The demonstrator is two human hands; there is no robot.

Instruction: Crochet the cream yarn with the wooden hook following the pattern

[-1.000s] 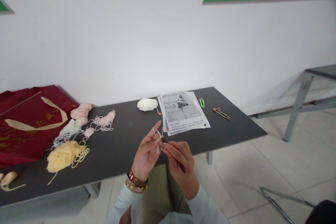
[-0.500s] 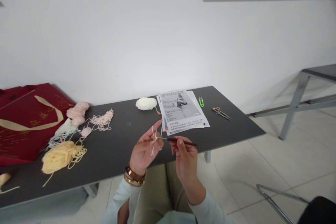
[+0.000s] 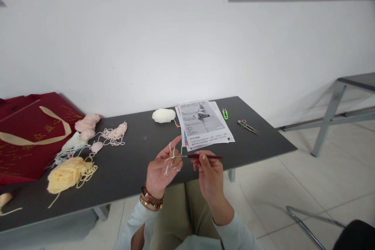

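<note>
My left hand point(image 3: 161, 170) holds white yarn point(image 3: 173, 151), with the index finger raised and a strand looped over it; a short tail hangs below the pinched fingers. In my right hand point(image 3: 210, 174) is a crochet hook point(image 3: 208, 156) with a dark red handle, gripped like a pencil. Its thin metal shaft points left and meets the white loop at my left fingertips. Both hands are above the near edge of the dark table point(image 3: 131, 168). Behind them lies a white yarn ball point(image 3: 163, 115), beside printed sheets point(image 3: 205, 125).
Green thread snips point(image 3: 225, 113) and small scissors point(image 3: 248, 127) lie right of the sheets. At left are yellow yarn point(image 3: 66, 175), pink yarn point(image 3: 87, 123) and a red gift bag point(image 3: 32, 140). A chair point(image 3: 354, 234) stands at lower right.
My right hand has shifted slightly right, and the hook now lies more level. My left fingers have turned a little, and the yarn tail hangs farther left.
</note>
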